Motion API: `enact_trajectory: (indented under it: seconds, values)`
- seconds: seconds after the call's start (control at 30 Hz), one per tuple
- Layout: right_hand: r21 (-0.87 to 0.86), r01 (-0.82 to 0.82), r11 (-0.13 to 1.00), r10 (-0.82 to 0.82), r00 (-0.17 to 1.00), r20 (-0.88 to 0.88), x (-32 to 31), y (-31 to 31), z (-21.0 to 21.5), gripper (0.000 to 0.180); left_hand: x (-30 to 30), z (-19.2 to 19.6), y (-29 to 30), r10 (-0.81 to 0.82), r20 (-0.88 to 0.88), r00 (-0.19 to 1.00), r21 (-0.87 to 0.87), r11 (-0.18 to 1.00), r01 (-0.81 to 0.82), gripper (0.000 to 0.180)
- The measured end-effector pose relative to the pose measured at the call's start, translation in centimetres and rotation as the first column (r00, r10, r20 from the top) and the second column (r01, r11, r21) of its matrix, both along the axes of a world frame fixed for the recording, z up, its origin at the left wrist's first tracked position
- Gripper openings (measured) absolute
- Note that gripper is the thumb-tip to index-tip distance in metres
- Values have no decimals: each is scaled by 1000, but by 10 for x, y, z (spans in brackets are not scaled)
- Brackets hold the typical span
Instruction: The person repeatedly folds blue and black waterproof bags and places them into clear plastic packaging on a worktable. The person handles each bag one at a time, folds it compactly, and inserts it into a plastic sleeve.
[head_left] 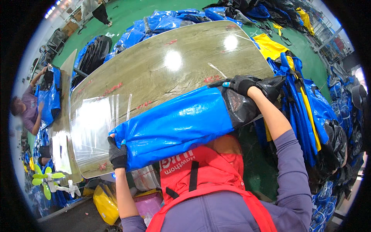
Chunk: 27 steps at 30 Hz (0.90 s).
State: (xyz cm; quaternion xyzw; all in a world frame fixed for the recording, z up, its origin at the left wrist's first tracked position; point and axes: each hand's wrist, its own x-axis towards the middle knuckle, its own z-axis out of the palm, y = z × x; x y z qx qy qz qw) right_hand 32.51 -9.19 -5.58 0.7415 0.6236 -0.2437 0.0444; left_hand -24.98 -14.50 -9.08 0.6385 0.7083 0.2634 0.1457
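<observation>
A long blue and black bag [181, 120] of glossy sheet material lies at a slant over the near edge of the table, blue on the left and black on the right. My left hand [118, 154], in a black dotted glove, grips the blue end at its left edge. Higher up on the right, my right hand [240, 85], gloved alike with a bare light blue fingertip, is closed on the upper edge of the black part. Between both hands the bag is stretched out fairly flat, with some creases.
The glossy wood-patterned table [154, 73] carries clear plastic sheets [92, 120] at left. Blue bags [170, 21] are heaped behind it; blue, black and yellow ones [301, 100] hang at right. A co-worker [31, 104] handles another bag at far left, above a green fan [46, 178].
</observation>
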Motion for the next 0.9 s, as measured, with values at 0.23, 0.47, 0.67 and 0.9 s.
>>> enact_trajectory:
  seconds: [0.23, 0.47, 0.67, 0.9]
  values:
    - [144, -39, 989, 46, 998, -45, -20, -28, 59, 64, 85, 133, 23, -510, -214, 833, 211, 808, 549, 58]
    - [721, -525, 452, 559, 797, 231, -57, -179, 102, 28, 210, 214, 67, -922, 56, 382, -554, 290, 781, 47]
    - [378, -163, 911, 380, 685, -622, -45, -260, 89, 51, 269, 49, 22, -942, -335, -1, -162, 57, 985, 51]
    - [344, -387, 855, 385, 920, 77, -47, -197, 95, 43, 263, 27, 21, -913, -391, 121, -128, 184, 975, 59]
